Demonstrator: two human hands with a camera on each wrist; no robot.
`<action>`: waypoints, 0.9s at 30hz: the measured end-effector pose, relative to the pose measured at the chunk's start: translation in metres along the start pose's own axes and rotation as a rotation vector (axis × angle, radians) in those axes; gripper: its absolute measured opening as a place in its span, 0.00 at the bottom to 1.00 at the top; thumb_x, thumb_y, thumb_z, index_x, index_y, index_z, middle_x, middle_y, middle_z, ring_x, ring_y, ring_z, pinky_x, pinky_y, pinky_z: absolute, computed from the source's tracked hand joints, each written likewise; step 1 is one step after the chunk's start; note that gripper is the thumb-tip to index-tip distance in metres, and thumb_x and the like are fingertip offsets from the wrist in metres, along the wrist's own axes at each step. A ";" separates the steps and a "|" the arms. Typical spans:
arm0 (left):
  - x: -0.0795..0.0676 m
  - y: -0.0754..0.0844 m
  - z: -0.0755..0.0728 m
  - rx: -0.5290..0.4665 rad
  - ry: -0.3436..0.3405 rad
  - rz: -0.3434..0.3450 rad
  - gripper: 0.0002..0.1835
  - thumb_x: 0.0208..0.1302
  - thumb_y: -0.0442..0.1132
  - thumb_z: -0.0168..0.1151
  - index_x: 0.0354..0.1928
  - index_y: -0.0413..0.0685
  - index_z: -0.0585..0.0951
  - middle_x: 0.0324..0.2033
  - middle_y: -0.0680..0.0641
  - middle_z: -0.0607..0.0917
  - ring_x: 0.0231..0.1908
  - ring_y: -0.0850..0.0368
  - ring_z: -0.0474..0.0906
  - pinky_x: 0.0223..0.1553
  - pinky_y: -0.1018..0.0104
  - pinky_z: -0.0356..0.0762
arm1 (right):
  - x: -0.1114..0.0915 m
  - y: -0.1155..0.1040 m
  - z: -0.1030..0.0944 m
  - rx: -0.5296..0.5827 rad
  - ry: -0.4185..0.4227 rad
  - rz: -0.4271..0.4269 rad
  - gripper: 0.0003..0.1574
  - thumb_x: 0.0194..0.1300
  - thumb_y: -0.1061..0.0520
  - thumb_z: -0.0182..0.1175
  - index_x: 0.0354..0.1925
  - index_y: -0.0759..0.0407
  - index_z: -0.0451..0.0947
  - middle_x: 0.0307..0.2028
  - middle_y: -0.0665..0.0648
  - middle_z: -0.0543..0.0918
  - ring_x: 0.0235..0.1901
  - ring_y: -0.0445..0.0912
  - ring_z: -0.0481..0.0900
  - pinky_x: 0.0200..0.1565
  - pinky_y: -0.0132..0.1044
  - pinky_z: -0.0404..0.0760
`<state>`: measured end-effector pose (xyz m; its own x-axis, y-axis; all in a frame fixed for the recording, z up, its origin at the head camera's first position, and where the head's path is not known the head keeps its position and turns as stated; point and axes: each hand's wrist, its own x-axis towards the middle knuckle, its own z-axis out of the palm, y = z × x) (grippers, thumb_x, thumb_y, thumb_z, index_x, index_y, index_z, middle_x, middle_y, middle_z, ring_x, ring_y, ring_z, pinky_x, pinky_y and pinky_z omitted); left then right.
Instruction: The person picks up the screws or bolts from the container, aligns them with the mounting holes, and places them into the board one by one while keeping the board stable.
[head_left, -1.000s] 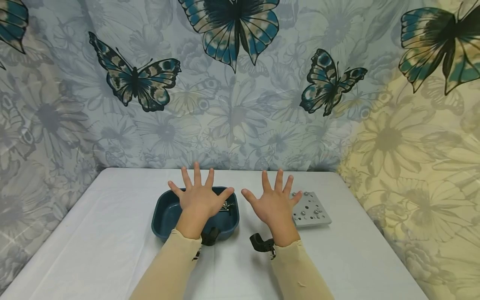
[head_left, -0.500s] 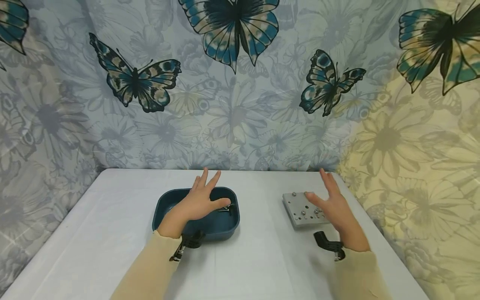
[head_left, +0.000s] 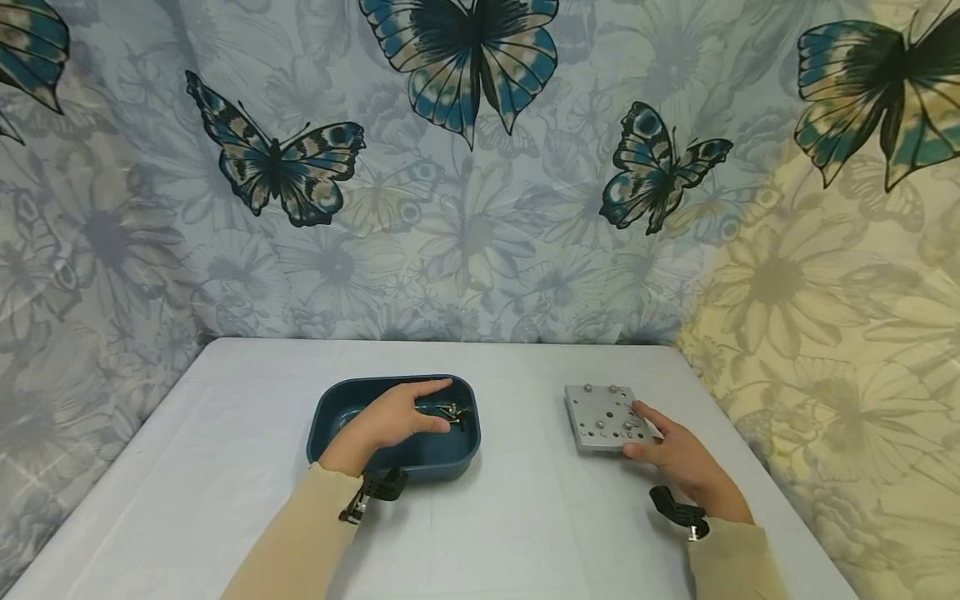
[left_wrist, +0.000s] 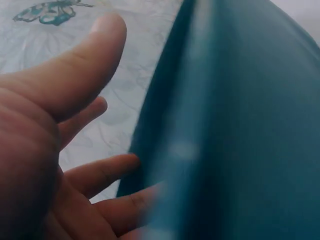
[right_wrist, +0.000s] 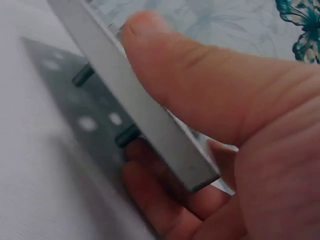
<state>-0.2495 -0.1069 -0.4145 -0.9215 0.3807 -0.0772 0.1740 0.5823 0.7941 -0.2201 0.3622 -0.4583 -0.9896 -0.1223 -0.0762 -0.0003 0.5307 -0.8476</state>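
Note:
My left hand point(head_left: 384, 418) is over a dark blue plastic tray point(head_left: 438, 469), its thumb and fingers spread apart. Small shiny metal pieces point(head_left: 453, 412) lie in the tray close to the fingertips, too small to tell their kind. In the left wrist view the tray's wall point(left_wrist: 260, 125) fills the right side and hides some fingertips. On the right, my right hand point(head_left: 688, 462) grips the right side of a grey perforated plate point(head_left: 592, 412). Bolt heads stand on its top. The right wrist view shows the thumb over the plate's edge, fingers point(right_wrist: 155, 200) underneath, and bolt shanks point(right_wrist: 128, 135) sticking out below.
A white cloth point(head_left: 510, 517) covers the table. Behind it hangs a floral curtain point(head_left: 480, 275) with butterflies. Black camera mounts point(head_left: 678, 508) are strapped to both wrists. The tray stands left of the plate, with a stretch of cloth between.
Both raised, spread hands have come down and parted. The left has reached over the tray. The right has swung right, then lowered and taken hold of the plate's right side.

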 end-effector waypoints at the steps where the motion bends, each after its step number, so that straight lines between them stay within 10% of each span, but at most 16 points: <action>1: 0.001 -0.002 0.001 -0.005 0.004 -0.004 0.39 0.58 0.49 0.75 0.71 0.68 0.71 0.71 0.48 0.67 0.70 0.44 0.59 0.63 0.42 0.64 | 0.002 0.001 0.002 -0.009 0.012 0.016 0.64 0.57 0.46 0.75 0.79 0.56 0.48 0.74 0.71 0.51 0.69 0.72 0.53 0.65 0.62 0.59; 27: 0.037 -0.021 0.028 0.185 0.078 0.052 0.23 0.65 0.39 0.68 0.62 0.60 0.82 0.61 0.47 0.79 0.62 0.49 0.71 0.62 0.50 0.68 | 0.011 0.002 0.014 0.021 0.051 0.058 0.65 0.51 0.40 0.76 0.78 0.52 0.54 0.75 0.66 0.53 0.72 0.63 0.54 0.67 0.59 0.56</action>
<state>-0.2774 -0.0846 -0.4507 -0.9323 0.3614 0.0137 0.2766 0.6881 0.6708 -0.2291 0.3502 -0.4683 -0.9939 -0.0490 -0.0989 0.0594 0.5180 -0.8533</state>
